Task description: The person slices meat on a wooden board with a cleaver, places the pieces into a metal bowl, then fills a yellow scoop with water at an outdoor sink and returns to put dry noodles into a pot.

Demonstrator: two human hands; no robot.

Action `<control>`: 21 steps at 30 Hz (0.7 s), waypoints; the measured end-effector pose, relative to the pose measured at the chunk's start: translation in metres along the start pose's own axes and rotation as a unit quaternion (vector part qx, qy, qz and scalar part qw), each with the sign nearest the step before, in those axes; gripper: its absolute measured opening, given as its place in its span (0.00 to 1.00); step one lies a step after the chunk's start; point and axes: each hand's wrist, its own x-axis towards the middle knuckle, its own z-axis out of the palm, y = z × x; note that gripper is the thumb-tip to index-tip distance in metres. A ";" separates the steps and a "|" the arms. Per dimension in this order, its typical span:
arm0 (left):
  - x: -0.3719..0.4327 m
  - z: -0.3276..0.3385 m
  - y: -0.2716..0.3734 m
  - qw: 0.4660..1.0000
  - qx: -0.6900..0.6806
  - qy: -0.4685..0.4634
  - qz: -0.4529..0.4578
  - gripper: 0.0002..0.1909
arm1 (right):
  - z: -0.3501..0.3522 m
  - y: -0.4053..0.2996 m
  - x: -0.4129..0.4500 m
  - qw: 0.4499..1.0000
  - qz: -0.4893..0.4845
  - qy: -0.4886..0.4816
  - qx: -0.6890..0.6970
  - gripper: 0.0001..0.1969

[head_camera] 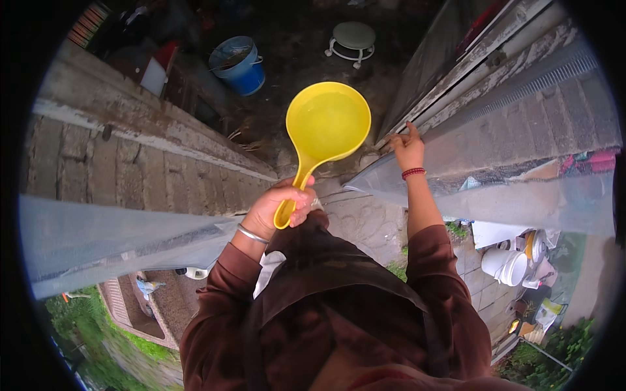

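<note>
My left hand (266, 205) grips the handle of a yellow plastic water scoop (304, 168). Clear liquid, which looks like water, lies in its round bowl, held out over the doorway floor. A metal bangle circles my left wrist. My right hand (410, 150) reaches to the right side of the doorway, its fingers apart, at the edge of a clear plastic door curtain (386, 171) beside the worn door frame (440, 105). Whether the fingertips press on the curtain or the frame cannot be told. A red beaded bracelet is on that wrist.
Inside the dark room stand a blue bucket (249, 78) and a round wheeled stool (354, 36). Another plastic sheet (122, 229) hangs at the left brick wall (98, 163). Outside are a stone sink (166, 303) at lower left and white buckets (506, 266) at right.
</note>
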 end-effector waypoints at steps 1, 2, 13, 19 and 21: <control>0.015 0.000 0.009 1.000 -0.005 0.005 0.011 0.15 | -0.006 0.006 0.012 1.000 -0.003 -0.003 -0.003 0.24; 0.029 -0.001 0.017 1.000 -0.001 0.006 0.019 0.15 | -0.013 0.012 0.019 0.999 0.028 0.023 0.033 0.22; 0.141 0.019 0.143 0.996 -0.014 0.001 0.085 0.15 | -0.183 0.054 0.072 0.925 0.272 -0.101 0.245 0.11; 0.176 0.044 0.235 0.993 -0.005 0.016 0.113 0.14 | -0.180 0.047 0.075 0.853 0.431 -0.248 0.158 0.10; 0.191 0.047 0.265 0.994 0.001 0.013 0.109 0.14 | -0.183 0.060 0.073 0.814 0.488 -0.255 0.182 0.12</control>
